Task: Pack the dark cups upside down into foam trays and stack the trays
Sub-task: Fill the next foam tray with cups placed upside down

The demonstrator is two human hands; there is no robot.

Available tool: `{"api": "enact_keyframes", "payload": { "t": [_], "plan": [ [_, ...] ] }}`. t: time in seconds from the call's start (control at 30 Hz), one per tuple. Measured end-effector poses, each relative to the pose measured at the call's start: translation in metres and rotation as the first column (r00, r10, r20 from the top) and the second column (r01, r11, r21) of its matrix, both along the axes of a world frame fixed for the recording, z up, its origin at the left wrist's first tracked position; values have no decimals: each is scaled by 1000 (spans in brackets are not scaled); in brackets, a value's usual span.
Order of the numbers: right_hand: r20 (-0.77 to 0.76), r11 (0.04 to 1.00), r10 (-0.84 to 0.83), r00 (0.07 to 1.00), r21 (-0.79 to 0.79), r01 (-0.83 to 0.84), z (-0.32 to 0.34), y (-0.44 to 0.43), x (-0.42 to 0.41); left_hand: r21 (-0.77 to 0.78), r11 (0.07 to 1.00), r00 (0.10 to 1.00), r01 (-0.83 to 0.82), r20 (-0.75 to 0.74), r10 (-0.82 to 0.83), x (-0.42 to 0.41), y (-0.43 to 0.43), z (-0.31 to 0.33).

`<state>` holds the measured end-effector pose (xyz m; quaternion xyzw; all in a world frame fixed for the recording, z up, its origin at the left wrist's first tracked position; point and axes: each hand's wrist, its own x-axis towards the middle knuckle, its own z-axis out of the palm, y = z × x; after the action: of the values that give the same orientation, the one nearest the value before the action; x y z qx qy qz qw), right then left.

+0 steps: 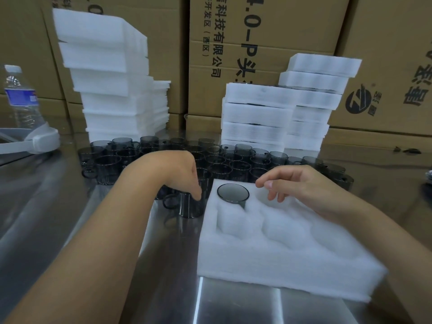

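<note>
We work at a steel table (233, 300), polished and streaked with reflections. Nearest us, under the right fingers, lies a white foam tray (280, 265), soft and fuzzy, with rounded pockets sunk into its top. Our right hand (304, 183) hovers over its far edge, fingers loosely curled and apart, holding nothing. Just left of those fingertips an upside-down cup (233, 192) sits in the far-left pocket, its round smoky base up. Beside the tray's left wall, our left hand (182, 176) is on a handled cup (187, 206) standing on the steel. The fingers point down over its rim, but we cannot tell whether they close on it.

Beyond both sets of fingers a crowd of dark cups (233, 160), see-through, blocks the way to the back. Past the left fingers rises a tall stack of foam (112, 78). Past the right ones stand packed trays (257, 113) in two piles. A wall of cardboard boxes (280, 31) with printed lettering closes the room behind. Far left of the left fingers are a water bottle (21, 97) and a white strap (39, 139).
</note>
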<state>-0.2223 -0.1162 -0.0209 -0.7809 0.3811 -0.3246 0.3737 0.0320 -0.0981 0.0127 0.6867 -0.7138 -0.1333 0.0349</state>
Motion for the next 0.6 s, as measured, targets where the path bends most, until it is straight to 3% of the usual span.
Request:
{"api": "enact_keyframes", "payload": {
  "t": [0.1, 0.3, 0.47, 0.6],
  "plan": [
    [0, 1000, -1, 1000, -3, 1, 0, 0, 0, 32, 999, 994, -4, 105, 1, -7, 3, -2],
    [-11, 1000, 2, 1000, -4, -2, -1, -2, 0, -4, 1000, 990, -12, 137, 12, -16, 10, 1],
    [-19, 1000, 2, 1000, 4, -2, -1, -2, -1, -259, 966, 970, -14, 232, 77, -29, 19, 5],
    [20, 1000, -11, 1000, 13, 10, -2, -3, 0, -556, 830, 967, -42, 186, 173, -45, 18, 2]
  ]
}}
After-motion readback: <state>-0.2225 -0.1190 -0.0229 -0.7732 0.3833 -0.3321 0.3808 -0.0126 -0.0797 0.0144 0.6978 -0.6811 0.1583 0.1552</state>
